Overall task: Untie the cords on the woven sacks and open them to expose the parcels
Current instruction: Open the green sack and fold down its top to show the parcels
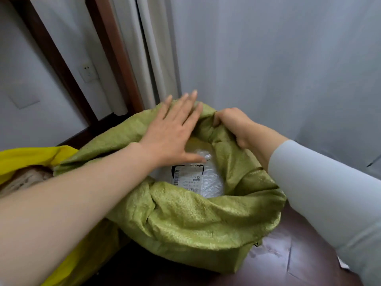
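Two hands spread green sack [185,213], exposing parcel [195,178].

Pale walls [268,58], a wall socket [88,71], dark reddish floor [288,254].

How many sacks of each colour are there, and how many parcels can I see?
green sack: 1
yellow sack: 1
parcel: 1
Total: 3
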{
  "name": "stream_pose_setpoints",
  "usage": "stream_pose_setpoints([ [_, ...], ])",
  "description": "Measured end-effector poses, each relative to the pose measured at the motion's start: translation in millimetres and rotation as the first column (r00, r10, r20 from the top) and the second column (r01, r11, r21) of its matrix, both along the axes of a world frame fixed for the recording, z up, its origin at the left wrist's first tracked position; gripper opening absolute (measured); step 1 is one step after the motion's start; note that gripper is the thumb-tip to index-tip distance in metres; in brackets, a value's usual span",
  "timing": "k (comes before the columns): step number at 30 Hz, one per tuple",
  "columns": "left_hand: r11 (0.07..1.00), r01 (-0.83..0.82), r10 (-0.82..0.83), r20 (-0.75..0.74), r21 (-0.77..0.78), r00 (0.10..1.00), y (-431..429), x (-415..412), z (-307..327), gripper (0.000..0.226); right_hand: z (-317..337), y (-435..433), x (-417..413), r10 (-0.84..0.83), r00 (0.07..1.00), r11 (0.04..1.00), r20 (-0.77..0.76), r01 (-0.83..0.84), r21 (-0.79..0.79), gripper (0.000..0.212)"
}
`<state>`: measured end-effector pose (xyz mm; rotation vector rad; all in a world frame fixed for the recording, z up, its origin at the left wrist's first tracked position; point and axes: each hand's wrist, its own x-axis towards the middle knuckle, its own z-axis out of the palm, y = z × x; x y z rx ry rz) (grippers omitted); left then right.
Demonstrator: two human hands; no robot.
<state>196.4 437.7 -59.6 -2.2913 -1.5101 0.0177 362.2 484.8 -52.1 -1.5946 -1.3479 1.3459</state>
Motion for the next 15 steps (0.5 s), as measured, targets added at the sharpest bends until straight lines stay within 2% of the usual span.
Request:
stream_pose_setpoints([
  [1,0.999,-0.036,0.035,-0.074,-0.019,0.997,2.5,-0.6,-6.2,0.114,-1.6,1.8,2.0,0.016,0.999,0.999,-0.042,-0.017,-0.035,0.01],
  [2,0.996,-0.087,0.086,-0.04,-0.031,0.995,8.0,-1.8,-10.7,0.105,-4.1,3.1,4.6,0.039,0.996,0.997,-0.08,-0.044,-0.058,0.01],
  [4,0.989,-0.131,0.142,0.226,-0.064,0.964,22.1,-7.4,-12.3,0.062,-9.9,4.8,13.1,0.09,0.984,0.987,-0.155,-0.109,-0.119,0.012],
  [5,0.985,-0.129,0.164,0.386,-0.115,0.908,29.0,-11.2,-10.6,0.04,-12.7,5.9,19.1,0.126,0.973,0.977,-0.195,-0.155,-0.145,0.014],
  [6,0.968,-0.12,0.221,0.52,-0.222,0.825,34.0,-16.8,-7.7,0.027,-15.8,8.0,27.3,0.169,0.961,0.969,-0.221,-0.203,-0.142,0.015],
  [8,0.873,-0.05,0.399,0.651,-0.486,0.645,37.8,-31.3,-1.7,0.022,-21.2,11.8,46.6,0.217,0.959,0.968,-0.184,-0.236,-0.088,0.021],
  [9,0.826,-0.017,0.464,0.663,-0.563,0.587,38.1,-37.6,2.3,0.024,-22.9,13.0,55.7,0.218,0.966,0.971,-0.138,-0.228,-0.064,0.025],
  [12,0.734,-0.004,0.583,0.627,-0.679,0.516,42.2,-45.7,7.8,0.035,-30.5,23.6,72.5,0.209,0.974,0.978,0.092,-0.208,-0.021,0.033],
  [13,0.721,-0.019,0.607,0.618,-0.693,0.5,45.6,-45.4,6.2,0.04,-30.7,29.0,70.3,0.207,0.945,0.976,0.254,-0.218,0.017,0.033],
  [15,0.698,-0.063,0.646,0.589,-0.713,0.486,52.6,-42.5,1.4,0.051,-26.5,35.5,54.8,0.143,0.765,0.944,0.628,-0.297,0.146,0.033],
])
